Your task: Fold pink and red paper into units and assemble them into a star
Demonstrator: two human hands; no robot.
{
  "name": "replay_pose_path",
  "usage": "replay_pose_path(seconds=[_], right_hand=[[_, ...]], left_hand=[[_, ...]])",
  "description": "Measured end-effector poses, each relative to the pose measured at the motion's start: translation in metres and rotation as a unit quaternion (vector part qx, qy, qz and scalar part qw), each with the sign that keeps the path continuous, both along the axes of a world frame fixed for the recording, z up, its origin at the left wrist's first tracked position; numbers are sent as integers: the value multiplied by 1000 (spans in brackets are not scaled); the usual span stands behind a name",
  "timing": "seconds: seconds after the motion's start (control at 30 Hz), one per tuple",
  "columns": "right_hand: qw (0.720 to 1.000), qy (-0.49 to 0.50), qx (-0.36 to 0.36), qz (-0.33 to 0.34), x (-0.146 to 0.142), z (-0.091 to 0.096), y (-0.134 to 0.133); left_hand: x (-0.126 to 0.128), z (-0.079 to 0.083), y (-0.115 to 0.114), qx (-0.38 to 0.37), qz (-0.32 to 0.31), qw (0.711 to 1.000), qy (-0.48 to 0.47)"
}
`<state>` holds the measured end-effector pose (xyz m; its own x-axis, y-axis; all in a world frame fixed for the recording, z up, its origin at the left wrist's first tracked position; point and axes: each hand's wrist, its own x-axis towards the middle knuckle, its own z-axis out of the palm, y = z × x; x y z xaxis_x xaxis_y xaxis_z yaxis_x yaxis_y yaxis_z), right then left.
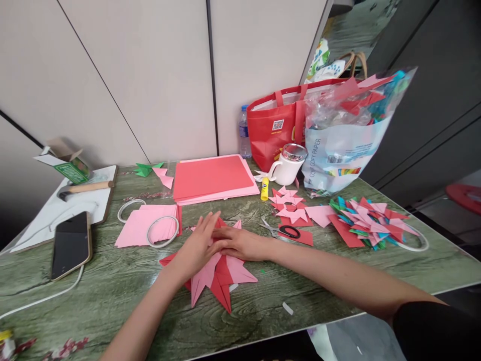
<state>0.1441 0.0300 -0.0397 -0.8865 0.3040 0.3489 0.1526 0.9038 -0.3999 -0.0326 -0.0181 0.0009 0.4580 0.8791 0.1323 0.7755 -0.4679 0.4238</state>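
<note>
A large folded paper star (221,286) in pink and red lies on the green table, its points spread outward. My left hand (199,243) rests on its upper part, fingers stretched out and pressing flat. Beside and partly against it, my right hand (242,243) lies on the star too, fingers extended and touching the left hand. Both hands hide the star's middle and some of its far points. Just right of my right hand are black-handled scissors (288,231) on red paper. To the left lies a stack of pink paper squares (137,228) with a white ring (177,230) on top.
Large red and pink sheets (214,175) lie at the back. Right of them stand a yellow glue stick (265,189), a white mug (288,168), a red bag (268,130) and a plastic bag (334,155). Finished paper stars (370,220) lie right; a phone (71,245) and hammer (88,187) left.
</note>
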Motion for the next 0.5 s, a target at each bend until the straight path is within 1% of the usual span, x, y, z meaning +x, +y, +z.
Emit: replay_pose_path(seconds=[0.03, 0.1, 0.13, 0.17, 0.2, 0.23, 0.27, 0.3, 0.37, 0.5], right_hand=[[1000, 4, 0, 2, 0, -1, 1], [1000, 5, 4, 12, 1, -4, 2], [1000, 2, 8, 15, 1, -5, 2], [1000, -1, 14, 17, 1, -6, 3], [1000, -6, 19, 17, 1, -7, 3], [1000, -9, 23, 14, 1, -8, 3], [1000, -10, 26, 11, 1, -9, 3], [1000, -9, 28, 7, 1, -10, 3], [1000, -11, 28, 6, 1, -12, 3], [1000, -18, 18, 11, 1, -13, 4]], left_hand=[[4, 0, -10, 43, 22, 999, 16], [17, -9, -36, 110, 27, 992, 52], [24, -16, -51, 140, 14, 988, 71], [31, -25, -64, 177, -13, 980, 87], [37, -34, -77, 197, -40, 974, 101], [43, -42, -87, 201, -60, 971, 116], [47, -49, -95, 198, -66, 970, 128], [50, -54, -100, 189, -61, 970, 139], [51, -59, -104, 187, -64, 969, 147], [46, -57, -101, 219, -69, 958, 171]])
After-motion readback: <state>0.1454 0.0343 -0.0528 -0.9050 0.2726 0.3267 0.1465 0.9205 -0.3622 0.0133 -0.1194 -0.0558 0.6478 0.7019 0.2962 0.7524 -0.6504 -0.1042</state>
